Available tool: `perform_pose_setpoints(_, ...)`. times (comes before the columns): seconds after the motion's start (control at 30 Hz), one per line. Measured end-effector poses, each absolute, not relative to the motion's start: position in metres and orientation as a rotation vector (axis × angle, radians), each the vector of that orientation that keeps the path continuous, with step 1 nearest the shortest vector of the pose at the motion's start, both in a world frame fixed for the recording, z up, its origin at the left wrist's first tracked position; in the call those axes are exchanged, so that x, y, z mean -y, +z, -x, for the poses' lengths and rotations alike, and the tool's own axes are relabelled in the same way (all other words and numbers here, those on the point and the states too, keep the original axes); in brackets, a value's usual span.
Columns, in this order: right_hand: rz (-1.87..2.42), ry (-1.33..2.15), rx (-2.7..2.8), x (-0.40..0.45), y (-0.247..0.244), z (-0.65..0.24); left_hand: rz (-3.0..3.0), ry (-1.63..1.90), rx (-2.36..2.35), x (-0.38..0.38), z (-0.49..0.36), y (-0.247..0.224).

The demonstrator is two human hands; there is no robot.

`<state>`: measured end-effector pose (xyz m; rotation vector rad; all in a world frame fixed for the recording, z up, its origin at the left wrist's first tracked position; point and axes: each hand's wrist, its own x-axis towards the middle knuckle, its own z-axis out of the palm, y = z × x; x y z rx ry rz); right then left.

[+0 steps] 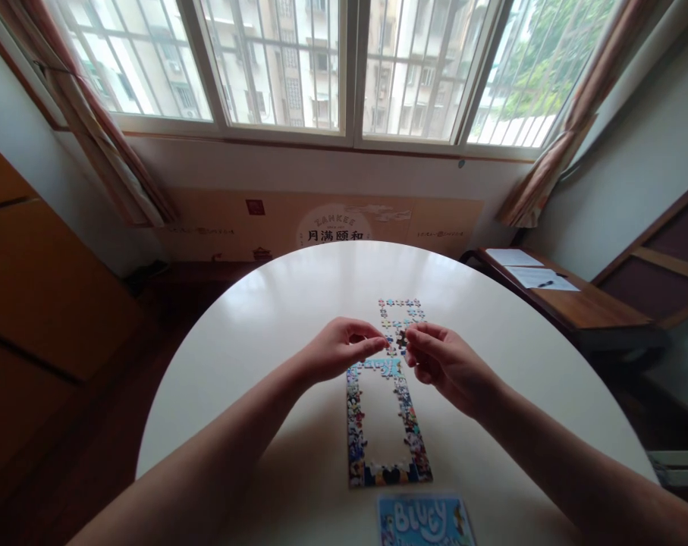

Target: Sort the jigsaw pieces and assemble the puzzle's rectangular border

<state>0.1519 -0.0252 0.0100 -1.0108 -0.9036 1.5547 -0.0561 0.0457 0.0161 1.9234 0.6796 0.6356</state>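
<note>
Above the far end of a puzzle frame, my right hand (449, 364) pinches a dark jigsaw puzzle piece (401, 340) between thumb and fingers. Facing it from the left, my left hand (344, 347) has thumb and forefinger brought together; whatever is between the tips is too small to make out. Below both hands lies a joined jigsaw border (355, 444), a tall rectangle of colourful edge pieces with a bare middle. Beyond my fingers, loose puzzle pieces (400, 303) are laid out in rows, partly hidden by my hands.
A blue "Bluey" picture card or box (426, 519) lies at the near side of the round white table (207, 394). To the right, a wooden side table (599, 307) bears papers (540, 277) and a pen. Windows and curtains stand behind.
</note>
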Motion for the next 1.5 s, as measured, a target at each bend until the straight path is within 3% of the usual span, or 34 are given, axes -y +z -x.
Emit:
perform_pose_setpoints(0.23,0.999,1.650,0.755,0.034,0.000,-0.142,-1.862,0.610,-0.657,-0.035,0.048,0.017)
perform_pose_setpoints(0.43,1.064,1.578,0.964,0.034,-0.001,-0.151,-1.849,0.562,-0.672,-0.034,0.047,0.019)
perform_pose_setpoints(0.9,1.161,0.480,2.026,0.022,-0.011,-0.179,-2.131,0.264,-0.994,-0.045,0.061,0.025)
perform_pose_setpoints(1.5,1.011,0.492,2.315,0.017,-0.017,-0.171,-2.326,0.258,-1.069,-0.044,0.052,0.007)
